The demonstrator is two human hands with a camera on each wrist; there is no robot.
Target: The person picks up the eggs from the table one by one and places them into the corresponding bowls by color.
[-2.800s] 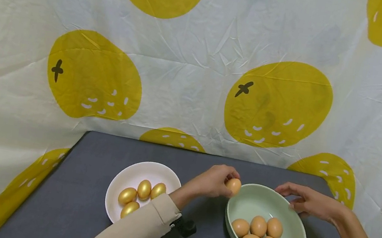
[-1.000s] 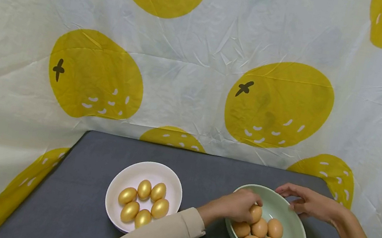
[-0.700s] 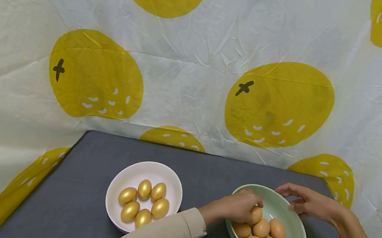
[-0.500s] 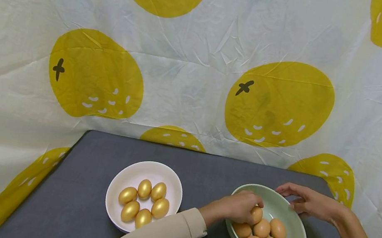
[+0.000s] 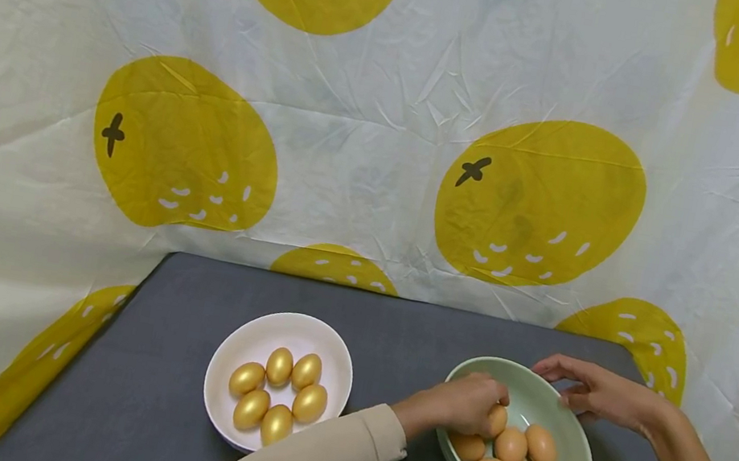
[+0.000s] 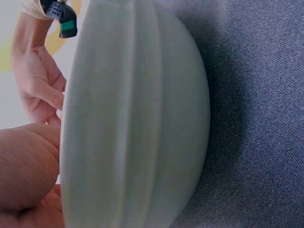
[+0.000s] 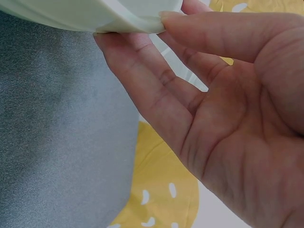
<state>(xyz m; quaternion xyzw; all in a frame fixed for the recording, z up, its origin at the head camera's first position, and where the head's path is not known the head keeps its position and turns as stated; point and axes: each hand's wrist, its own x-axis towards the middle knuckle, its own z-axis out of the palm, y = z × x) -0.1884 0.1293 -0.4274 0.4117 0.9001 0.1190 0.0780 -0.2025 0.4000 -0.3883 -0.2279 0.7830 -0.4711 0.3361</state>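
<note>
My left hand (image 5: 469,402) reaches over the left rim into a pale green bowl (image 5: 570,452), fingers curled round a brown egg (image 5: 497,421). Several other brown eggs (image 5: 511,447) lie in the bowl close beside that one. In the left wrist view the bowl's outer wall (image 6: 142,114) fills the middle and hides the fingertips. At the far right rim my right hand (image 5: 606,394) grips the bowl. The right wrist view shows the thumb (image 7: 209,33) on the rim and fingers underneath its edge.
To the left stands a white bowl (image 5: 229,346) holding several golden eggs (image 5: 279,367), partly overlapped by my left sleeve (image 5: 317,458). Both bowls rest on a dark grey table (image 5: 173,353). A white curtain (image 5: 363,180) with yellow fruit prints hangs behind.
My left hand has carried the egg from outside the green bowl's left rim down into it. Lately it edges slightly right, and neighbouring eggs have shifted or turned. The right hand stays put.
</note>
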